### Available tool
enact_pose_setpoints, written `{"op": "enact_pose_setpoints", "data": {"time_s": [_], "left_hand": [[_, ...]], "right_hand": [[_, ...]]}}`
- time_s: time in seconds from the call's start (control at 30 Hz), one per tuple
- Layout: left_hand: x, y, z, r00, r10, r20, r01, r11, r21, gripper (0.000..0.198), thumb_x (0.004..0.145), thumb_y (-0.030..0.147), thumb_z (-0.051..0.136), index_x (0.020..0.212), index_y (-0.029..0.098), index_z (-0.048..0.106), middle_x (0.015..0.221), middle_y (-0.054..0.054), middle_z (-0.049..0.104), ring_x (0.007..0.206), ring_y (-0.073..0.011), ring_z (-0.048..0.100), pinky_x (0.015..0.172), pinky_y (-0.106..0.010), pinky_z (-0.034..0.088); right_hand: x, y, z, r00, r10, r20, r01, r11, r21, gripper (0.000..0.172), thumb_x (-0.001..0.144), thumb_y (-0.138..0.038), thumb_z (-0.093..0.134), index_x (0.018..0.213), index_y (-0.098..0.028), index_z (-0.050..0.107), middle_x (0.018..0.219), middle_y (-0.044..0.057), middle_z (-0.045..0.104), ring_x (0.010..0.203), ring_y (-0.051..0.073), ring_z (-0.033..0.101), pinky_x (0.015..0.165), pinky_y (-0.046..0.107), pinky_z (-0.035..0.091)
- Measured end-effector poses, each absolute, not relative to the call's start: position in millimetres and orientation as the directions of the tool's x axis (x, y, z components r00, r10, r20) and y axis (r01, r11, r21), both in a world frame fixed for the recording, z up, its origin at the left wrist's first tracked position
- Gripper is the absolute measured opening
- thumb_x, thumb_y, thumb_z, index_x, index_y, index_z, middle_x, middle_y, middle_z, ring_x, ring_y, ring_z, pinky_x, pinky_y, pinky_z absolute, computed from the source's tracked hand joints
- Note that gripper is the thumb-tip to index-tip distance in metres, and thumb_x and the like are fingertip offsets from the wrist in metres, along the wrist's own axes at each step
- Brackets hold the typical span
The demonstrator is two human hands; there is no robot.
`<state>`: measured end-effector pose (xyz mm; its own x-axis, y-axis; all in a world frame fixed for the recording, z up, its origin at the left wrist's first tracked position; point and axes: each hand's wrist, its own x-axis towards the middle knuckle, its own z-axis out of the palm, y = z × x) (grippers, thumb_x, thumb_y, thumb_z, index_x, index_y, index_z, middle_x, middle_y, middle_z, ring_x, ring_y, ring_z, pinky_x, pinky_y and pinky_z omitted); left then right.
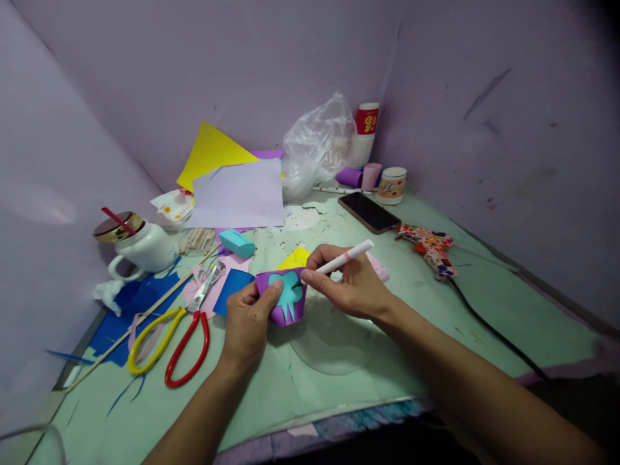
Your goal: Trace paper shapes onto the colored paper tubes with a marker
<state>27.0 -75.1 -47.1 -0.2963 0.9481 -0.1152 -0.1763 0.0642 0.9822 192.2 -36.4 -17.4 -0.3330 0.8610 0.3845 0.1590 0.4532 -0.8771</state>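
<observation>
Between thumb and fingers, my left hand (pixel 249 320) grips a small purple paper cup (pixel 274 315) with a turquoise flower-shaped cutout (pixel 290 289) on its front. My left thumb presses on the cutout. A white marker (pixel 345 256) is held in my right hand (pixel 356 284), its dark tip at the right part of the cutout. A round clear plate (pixel 329 352) lies on the table under my hands. Beside my left hand is a piece of blue paper (pixel 231 292). Scissors (pixel 198 323) with one yellow and one red handle lie open further left.
A white mug (pixel 150 248), blue paper (pixel 113 339) and a thin wooden stick (pixel 104 355) are at the left. Behind stand paper sheets (pixel 239 197), a plastic bag (pixel 314 145) and paper cups (pixel 391 186). A phone (pixel 369 212) and a corded glue gun covered in patterned material (pixel 429 245) lie right.
</observation>
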Motion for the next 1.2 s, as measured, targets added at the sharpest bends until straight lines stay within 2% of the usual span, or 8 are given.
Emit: {"op": "enact_pose_setpoints", "data": {"time_s": [0.67, 0.9, 1.2], "left_hand": [[24.3, -77.0, -50.1, -0.295, 0.953, -0.071, -0.058, 0.056, 0.997, 0.025, 0.066, 0.037, 0.077, 0.077, 0.015, 0.075, 0.063, 0.0, 0.066, 0.06, -0.0146, 0.056, 0.059, -0.026, 0.046], [24.9, -75.5, -50.2, -0.295, 0.952, -0.086, -0.106, 0.057, 0.993, 0.025, 0.064, 0.036, 0.078, 0.076, 0.014, 0.075, 0.061, 0.0, 0.064, 0.06, -0.0153, 0.057, 0.06, -0.028, 0.048], [30.0, -73.6, -42.4, -0.335, 0.93, -0.15, -0.223, 0.077, 0.972, 0.028, 0.054, 0.034, 0.083, 0.07, 0.013, 0.073, 0.057, 0.0, 0.066, 0.052, -0.0139, 0.057, 0.056, -0.028, 0.048]], "right_hand": [[190.2, -34.8, -20.0, -0.304, 0.893, 0.331, 0.23, 0.406, -0.884, 0.016, 0.077, -0.029, 0.063, 0.067, -0.017, 0.059, 0.058, -0.001, 0.058, 0.054, 0.01, 0.05, 0.051, 0.023, 0.038], [190.7, -34.2, -19.5, -0.284, 0.895, 0.345, 0.244, 0.415, -0.876, 0.016, 0.077, -0.028, 0.063, 0.066, -0.016, 0.059, 0.057, -0.001, 0.058, 0.054, 0.01, 0.049, 0.05, 0.022, 0.037], [191.5, -33.8, -18.6, -0.269, 0.894, 0.358, 0.245, 0.423, -0.872, 0.016, 0.077, -0.028, 0.062, 0.066, -0.017, 0.059, 0.056, -0.001, 0.058, 0.054, 0.01, 0.05, 0.05, 0.023, 0.037]]}}
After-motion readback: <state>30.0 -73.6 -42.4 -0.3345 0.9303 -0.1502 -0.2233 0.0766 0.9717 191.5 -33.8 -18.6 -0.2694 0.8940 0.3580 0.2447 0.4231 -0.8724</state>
